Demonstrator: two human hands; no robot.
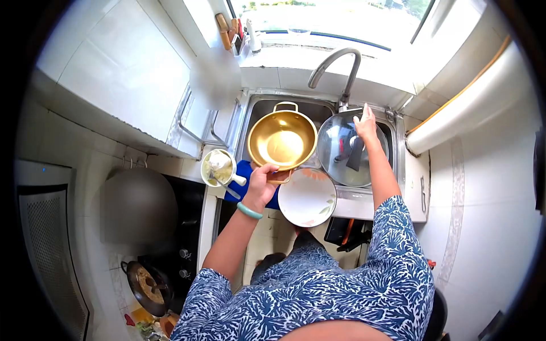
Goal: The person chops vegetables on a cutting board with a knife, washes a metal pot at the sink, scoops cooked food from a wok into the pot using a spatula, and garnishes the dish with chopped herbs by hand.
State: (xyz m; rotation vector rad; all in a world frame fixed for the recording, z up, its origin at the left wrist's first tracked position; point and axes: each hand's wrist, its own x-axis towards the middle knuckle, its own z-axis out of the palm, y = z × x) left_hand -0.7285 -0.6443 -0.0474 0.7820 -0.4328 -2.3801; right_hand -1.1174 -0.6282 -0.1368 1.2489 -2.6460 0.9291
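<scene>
My left hand (pixel 263 184) grips the near handle of a gold two-handled pot (pixel 282 140), which is tilted over the left sink basin. The pot looks empty inside. My right hand (pixel 367 124) is raised by the faucet lever, above the right basin, its fingers stretched out. Under it a glass lid (pixel 344 136) covers much of that basin, and a dark handle shows there. Whether the hand touches the lever cannot be made out. A white plate with a flower pattern (pixel 307 197) lies at the sink's front edge, just below the pot.
The curved faucet (pixel 352 68) stands behind the sink. Left of the sink, a white pot (pixel 218 169) holds pale food and a spoon, beside a blue cloth (pixel 244 170). A pan with food (pixel 148 284) is at the lower left. Knives (pixel 227 31) stand by the window.
</scene>
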